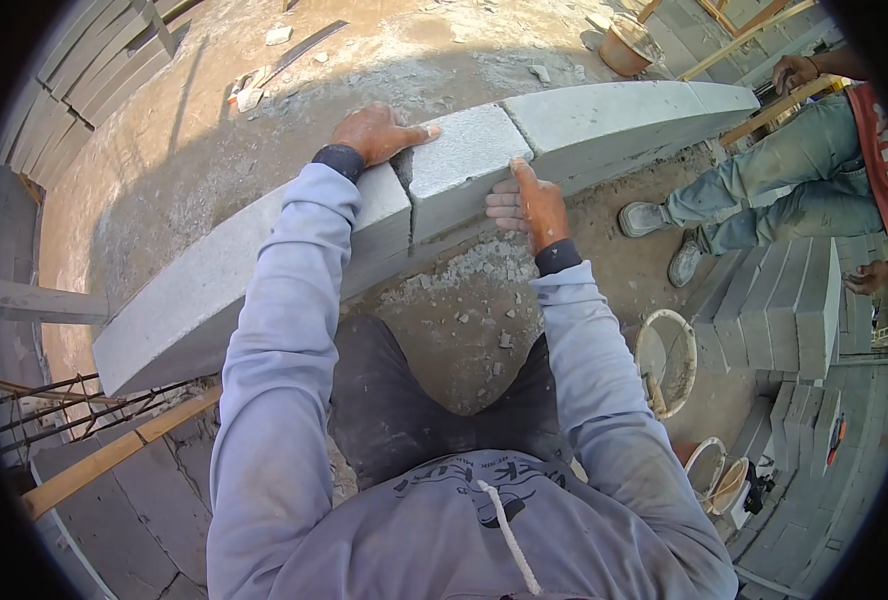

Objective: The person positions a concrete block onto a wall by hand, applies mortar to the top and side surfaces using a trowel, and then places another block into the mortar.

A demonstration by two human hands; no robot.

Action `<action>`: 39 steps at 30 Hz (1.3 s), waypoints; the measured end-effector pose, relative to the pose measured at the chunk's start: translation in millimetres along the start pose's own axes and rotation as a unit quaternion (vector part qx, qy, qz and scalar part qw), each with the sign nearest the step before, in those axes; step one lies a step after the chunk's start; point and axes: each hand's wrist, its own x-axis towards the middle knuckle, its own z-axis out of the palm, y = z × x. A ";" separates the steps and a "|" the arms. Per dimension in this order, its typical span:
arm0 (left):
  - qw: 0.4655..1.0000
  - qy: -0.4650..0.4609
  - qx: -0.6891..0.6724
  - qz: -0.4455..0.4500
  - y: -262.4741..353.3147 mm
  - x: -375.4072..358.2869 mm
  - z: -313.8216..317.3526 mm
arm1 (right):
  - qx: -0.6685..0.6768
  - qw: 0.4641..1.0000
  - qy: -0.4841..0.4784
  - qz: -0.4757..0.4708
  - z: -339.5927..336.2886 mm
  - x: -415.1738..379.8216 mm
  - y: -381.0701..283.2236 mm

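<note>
A short light-grey concrete block sits in a row between a long block on the left and another on the right. A narrow gap shows on the short block's left side. My left hand grips its far left corner, the thumb lying along the top and the other fingers partly hidden. At its near right corner, my right hand is closed on the block, thumb at the upper edge and fingers curled against the near face.
Another person's legs stand at the right, near stacked blocks. Buckets stand at lower right; another bucket is at the back. Rubble lies below the row. A wooden plank and rebar are at lower left.
</note>
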 end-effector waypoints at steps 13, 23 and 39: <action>1.000 0.001 -0.001 0.012 -0.8 0.7 1.6 | 0.017 1.000 0.021 0.005 2.7 4.0 3.2; 0.998 -0.052 0.020 -0.023 9.4 -4.4 -9.2 | 0.010 1.000 0.019 0.005 3.1 0.6 3.0; 0.960 0.185 0.100 0.184 24.2 -112.4 26.8 | 0.044 0.961 0.036 -0.270 20.3 -22.6 -81.2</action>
